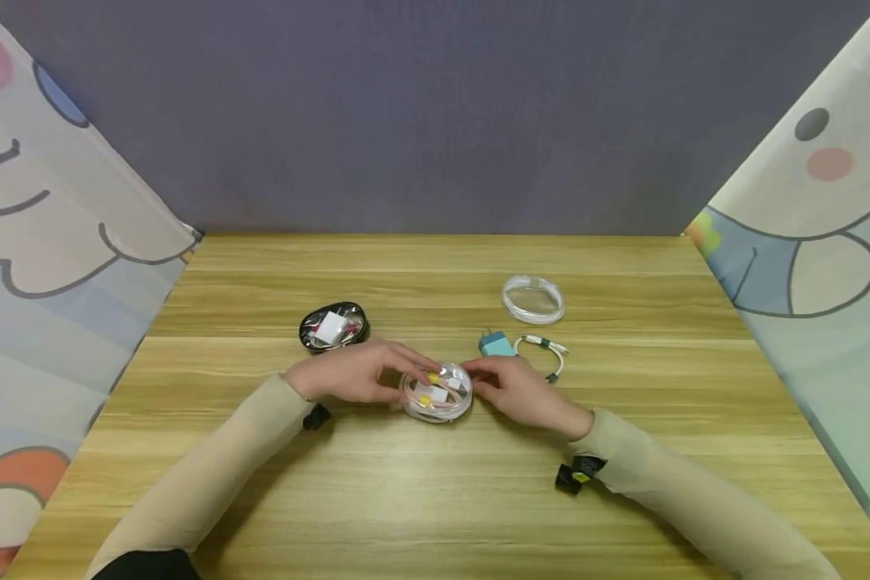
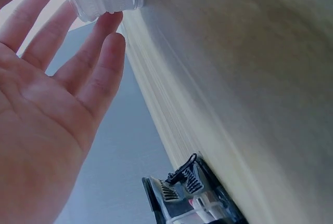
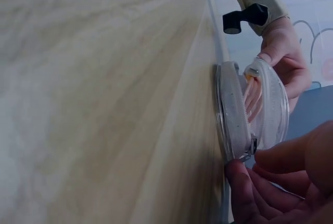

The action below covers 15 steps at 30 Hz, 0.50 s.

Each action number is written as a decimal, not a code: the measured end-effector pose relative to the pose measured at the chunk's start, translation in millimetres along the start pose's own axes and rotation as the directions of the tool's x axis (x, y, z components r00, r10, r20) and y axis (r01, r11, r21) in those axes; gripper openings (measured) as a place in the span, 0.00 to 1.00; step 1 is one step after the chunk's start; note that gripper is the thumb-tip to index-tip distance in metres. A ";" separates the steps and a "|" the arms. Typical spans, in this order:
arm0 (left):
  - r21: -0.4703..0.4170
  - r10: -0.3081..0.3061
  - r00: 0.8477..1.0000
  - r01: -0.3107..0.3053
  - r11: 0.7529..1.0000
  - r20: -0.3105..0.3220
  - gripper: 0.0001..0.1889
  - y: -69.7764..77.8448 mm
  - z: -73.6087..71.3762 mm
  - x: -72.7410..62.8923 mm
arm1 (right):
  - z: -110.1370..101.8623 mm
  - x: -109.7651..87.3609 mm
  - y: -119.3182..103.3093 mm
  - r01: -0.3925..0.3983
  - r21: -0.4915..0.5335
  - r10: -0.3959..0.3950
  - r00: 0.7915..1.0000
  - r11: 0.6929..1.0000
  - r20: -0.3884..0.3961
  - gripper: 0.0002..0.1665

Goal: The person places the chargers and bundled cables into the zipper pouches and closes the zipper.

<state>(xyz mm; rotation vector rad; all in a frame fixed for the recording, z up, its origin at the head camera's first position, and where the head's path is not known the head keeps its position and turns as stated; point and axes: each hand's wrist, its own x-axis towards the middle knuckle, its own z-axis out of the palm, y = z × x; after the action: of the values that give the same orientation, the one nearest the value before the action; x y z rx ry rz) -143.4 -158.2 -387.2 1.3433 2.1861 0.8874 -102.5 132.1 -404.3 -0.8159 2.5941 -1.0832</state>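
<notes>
A clear round zippered pouch (image 1: 437,393) sits on the table between the hands. Inside it are a pale pink cable (image 3: 253,98) bundled with yellow ties and a white charger. The left hand (image 1: 362,372) grips the pouch's left side, thumb at the near edge and fingers over the top; the left wrist view shows little of this hold. At the pouch's right edge, the right hand (image 1: 518,392) pinches the zipper pull (image 3: 253,146) between thumb and fingers. In the right wrist view the zipper is partly undone, and the lid stands apart from the base.
Left of the pouch lies a black-rimmed clear case (image 1: 333,327) with a white charger inside. Beyond the right hand are a teal charger (image 1: 496,344) and a white cable (image 1: 544,342) with green ties. Farther back lies another clear round pouch (image 1: 532,299) with a white rim.
</notes>
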 end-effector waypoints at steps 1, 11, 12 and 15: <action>0.005 -0.001 1.000 0.001 1.000 0.002 0.19 0.3 0.2 -0.2 | 0.8 0.9 -0.3 -0.004 0.000 0.004 1.000 1.000 -0.002 0.18; -0.001 -0.005 1.000 0.005 1.000 0.005 0.18 1.1 -0.3 -1.8 | 7.2 4.5 1.7 -0.030 -0.023 0.029 0.998 0.999 -0.055 0.08; -0.004 -0.008 1.000 0.008 1.000 0.006 0.18 1.1 -0.4 -2.0 | 7.4 4.5 2.3 -0.029 -0.024 0.027 0.998 0.999 -0.055 0.07; -0.010 -0.013 1.000 0.013 1.000 0.008 0.18 1.5 -0.6 -2.2 | 7.7 4.7 3.1 -0.030 -0.028 0.029 0.998 0.999 -0.050 0.06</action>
<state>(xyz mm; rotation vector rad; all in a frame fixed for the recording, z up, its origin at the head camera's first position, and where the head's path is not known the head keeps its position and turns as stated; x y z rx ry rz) -141.9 -159.8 -385.6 1.3243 2.1791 0.8862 -104.6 126.6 -411.8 -0.7644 2.6592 -1.0740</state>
